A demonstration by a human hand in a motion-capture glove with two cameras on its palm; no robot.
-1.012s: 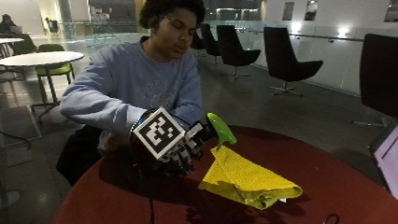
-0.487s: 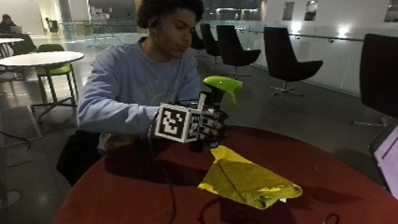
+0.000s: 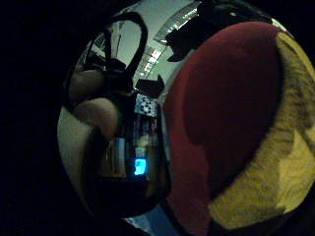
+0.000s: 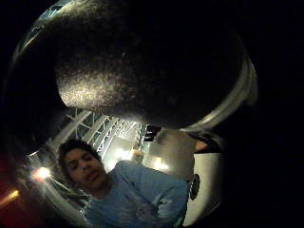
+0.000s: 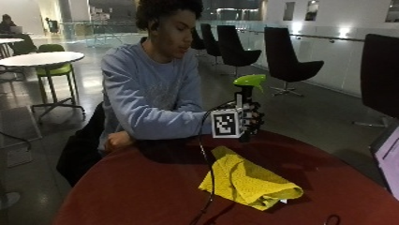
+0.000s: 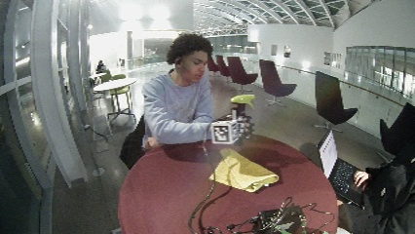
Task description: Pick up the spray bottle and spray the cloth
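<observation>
Outside view: right hand (image 5: 249,123) has its fingers wrapped round the spray bottle (image 5: 247,96), held upright above the red table (image 5: 143,187), with the yellow cloth (image 5: 249,185) lying below it. Nozzle looks aimed past the cloth, so the spray could miss. Little-finger palm view: cloth (image 3: 275,167) sits beside the bottle (image 3: 128,162), not in front.

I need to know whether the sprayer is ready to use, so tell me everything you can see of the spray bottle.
The spray bottle has a bright green trigger head on a dark neck; its body is hidden behind the glove, so the contents cannot be seen. It stands upright, lifted clear of the red table, gripped by the gloved right hand with fingers curled round it. The head sits above the hand. It hangs above and behind the folded yellow cloth, not touching it. Which way the nozzle points is unclear.
</observation>
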